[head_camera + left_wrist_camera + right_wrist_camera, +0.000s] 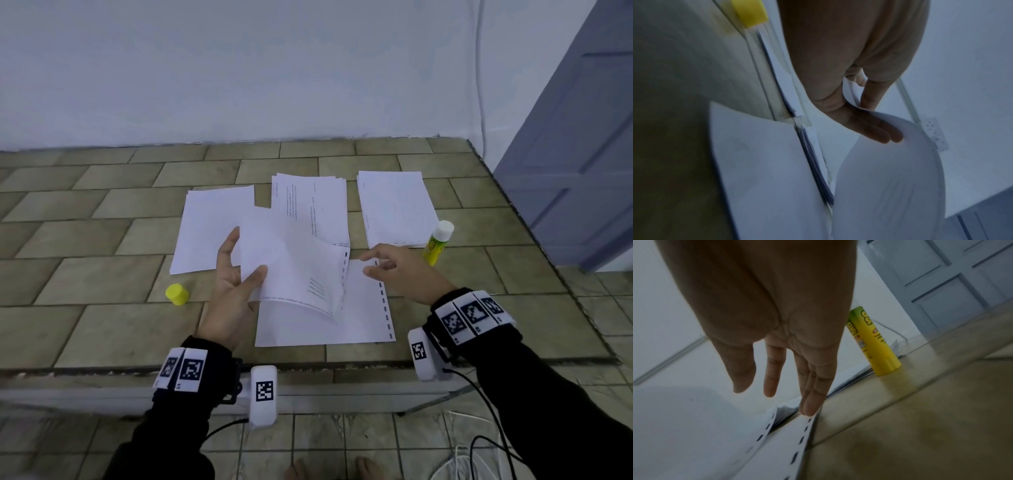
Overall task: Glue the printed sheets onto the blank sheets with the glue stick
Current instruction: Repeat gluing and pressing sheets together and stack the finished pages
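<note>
My left hand (236, 274) pinches a curling printed sheet (294, 270) between thumb and fingers and holds it lifted over a flat sheet (359, 318) with a dashed right edge. In the left wrist view the fingers (875, 131) lie against the bent sheet (890, 186). My right hand (394, 270) hovers with straight fingers at the flat sheet's far right corner; its fingertips (807, 408) touch the dashed edge (805, 431). The yellow glue stick (436, 245) stands uncapped just right of that hand, seen also in the right wrist view as glue stick (873, 342). Its yellow cap (177, 294) lies left of my left hand.
A blank stack (212, 229) lies at the back left, a printed stack (311, 205) in the middle and another stack (397, 209) at the back right. The tiled table's front edge (308, 366) runs close below the flat sheet. A grey door (582, 154) stands at the right.
</note>
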`<state>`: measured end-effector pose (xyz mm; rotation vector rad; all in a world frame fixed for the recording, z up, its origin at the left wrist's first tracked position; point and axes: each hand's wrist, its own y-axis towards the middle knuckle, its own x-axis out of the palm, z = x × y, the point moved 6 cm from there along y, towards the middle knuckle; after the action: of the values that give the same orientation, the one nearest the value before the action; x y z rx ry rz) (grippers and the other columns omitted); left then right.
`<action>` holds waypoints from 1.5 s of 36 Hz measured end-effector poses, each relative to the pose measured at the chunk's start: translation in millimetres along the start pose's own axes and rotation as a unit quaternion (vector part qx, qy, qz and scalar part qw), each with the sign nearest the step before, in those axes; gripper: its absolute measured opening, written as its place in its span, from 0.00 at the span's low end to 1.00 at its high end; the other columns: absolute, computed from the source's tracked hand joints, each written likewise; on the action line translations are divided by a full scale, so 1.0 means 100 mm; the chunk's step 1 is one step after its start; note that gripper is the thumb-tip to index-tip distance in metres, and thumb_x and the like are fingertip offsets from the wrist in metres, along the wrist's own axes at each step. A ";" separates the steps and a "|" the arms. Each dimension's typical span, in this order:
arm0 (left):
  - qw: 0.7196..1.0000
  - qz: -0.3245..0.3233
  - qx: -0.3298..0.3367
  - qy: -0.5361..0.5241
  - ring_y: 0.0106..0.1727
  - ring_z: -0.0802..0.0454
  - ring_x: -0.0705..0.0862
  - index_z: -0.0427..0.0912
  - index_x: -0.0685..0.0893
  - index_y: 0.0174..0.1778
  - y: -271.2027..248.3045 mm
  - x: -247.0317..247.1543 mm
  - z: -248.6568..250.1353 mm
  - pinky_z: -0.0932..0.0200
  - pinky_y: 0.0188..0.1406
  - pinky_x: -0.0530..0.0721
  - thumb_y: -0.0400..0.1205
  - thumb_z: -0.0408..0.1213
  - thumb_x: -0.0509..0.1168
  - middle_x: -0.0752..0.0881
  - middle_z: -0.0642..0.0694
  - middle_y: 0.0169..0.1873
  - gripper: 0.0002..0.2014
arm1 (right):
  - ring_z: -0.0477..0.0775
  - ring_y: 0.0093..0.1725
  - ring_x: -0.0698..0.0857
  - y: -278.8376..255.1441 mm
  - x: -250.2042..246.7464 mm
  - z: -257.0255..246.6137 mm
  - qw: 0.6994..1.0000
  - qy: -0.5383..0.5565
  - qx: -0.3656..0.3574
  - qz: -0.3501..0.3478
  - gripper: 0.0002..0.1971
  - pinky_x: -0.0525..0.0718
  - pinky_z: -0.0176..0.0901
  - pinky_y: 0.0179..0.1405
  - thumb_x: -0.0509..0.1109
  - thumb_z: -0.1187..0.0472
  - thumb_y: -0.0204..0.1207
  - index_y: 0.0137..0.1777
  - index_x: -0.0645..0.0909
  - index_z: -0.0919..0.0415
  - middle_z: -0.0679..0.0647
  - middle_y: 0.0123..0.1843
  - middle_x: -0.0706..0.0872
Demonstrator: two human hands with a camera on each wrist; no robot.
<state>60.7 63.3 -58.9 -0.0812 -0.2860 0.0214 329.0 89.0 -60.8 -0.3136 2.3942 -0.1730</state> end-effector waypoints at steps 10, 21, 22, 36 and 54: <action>0.995 -0.082 0.055 -0.013 0.68 0.50 0.84 0.58 0.64 0.78 -0.05 0.57 0.31 0.52 0.56 0.86 0.81 0.26 0.63 0.86 0.53 0.66 0.33 | 0.51 0.57 0.83 0.08 0.06 -0.11 0.977 0.200 0.058 -0.032 0.18 0.83 0.52 0.62 0.61 0.43 0.82 0.63 0.71 0.54 0.49 0.57 0.83; 0.995 0.021 0.080 0.061 0.69 0.50 0.83 0.62 0.63 0.79 0.01 0.25 0.26 0.46 0.70 0.80 0.85 0.22 0.62 0.83 0.50 0.70 0.35 | 0.52 0.39 0.81 0.07 -0.11 -0.12 0.958 0.284 -0.004 0.036 0.06 0.77 0.40 0.35 0.71 0.68 0.79 0.47 0.78 0.56 0.53 0.45 0.85; 0.991 0.019 0.084 0.099 0.69 0.53 0.83 0.59 0.66 0.79 0.01 0.20 0.24 0.56 0.69 0.80 0.84 0.22 0.63 0.82 0.50 0.71 0.33 | 0.48 0.37 0.80 0.07 -0.15 -0.11 0.963 0.263 -0.017 0.051 0.06 0.77 0.37 0.35 0.71 0.69 0.78 0.45 0.80 0.57 0.47 0.42 0.85; 0.931 -0.046 -0.037 0.360 0.52 0.58 0.86 0.56 0.89 0.47 0.06 -0.11 -0.15 0.61 0.54 0.83 0.84 0.33 0.67 0.91 0.57 0.47 0.11 | 0.46 0.56 0.83 -0.01 -0.01 0.03 0.999 0.022 0.011 -0.029 0.20 0.83 0.43 0.60 0.81 0.65 0.67 0.57 0.83 0.49 0.46 0.59 0.84; 0.903 -0.049 0.003 0.426 0.37 0.73 0.83 0.48 0.84 0.56 0.04 -0.15 -0.19 0.78 0.36 0.78 0.81 0.28 0.71 0.84 0.56 0.38 0.12 | 0.50 0.54 0.80 -0.12 0.19 0.13 0.993 -0.104 0.044 -0.014 0.21 0.78 0.38 0.53 0.78 0.60 0.72 0.64 0.80 0.55 0.52 0.61 0.80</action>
<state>51.5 64.9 -81.7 -0.0635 0.5906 -0.1131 326.2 71.7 -80.0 -0.3080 2.1696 -0.2468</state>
